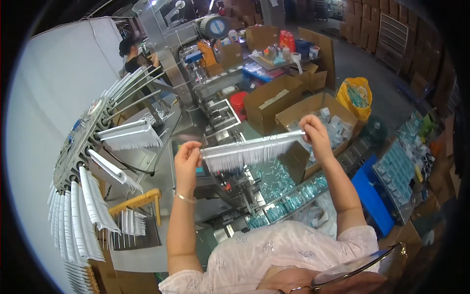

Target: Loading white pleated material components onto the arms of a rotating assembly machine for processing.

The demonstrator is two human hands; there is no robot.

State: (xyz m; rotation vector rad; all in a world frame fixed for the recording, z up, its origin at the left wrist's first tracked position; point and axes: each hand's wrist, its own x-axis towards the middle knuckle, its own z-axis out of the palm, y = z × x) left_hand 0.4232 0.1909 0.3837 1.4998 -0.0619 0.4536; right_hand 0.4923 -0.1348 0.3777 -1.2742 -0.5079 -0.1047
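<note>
A long white strip with a fringe of thin white strands (252,152) is stretched between my two hands, above the machine line. My left hand (187,159) pinches its left end, and my right hand (316,133) grips the other end, held slightly higher. The strands hang down along its length; what exactly the strip is made of cannot be told. To the left, a round metal rack (78,137) carries several rods, many of them hung with similar white fringed strips (129,135).
Teal pieces fill the compartments of a conveyor (276,210) below my hands. Open cardboard boxes (271,100) stand beyond, near a yellow bag (355,95). A yellow-framed holder (134,201) is at left, a blue bin (372,196) at right. Another person (139,61) works at the far left.
</note>
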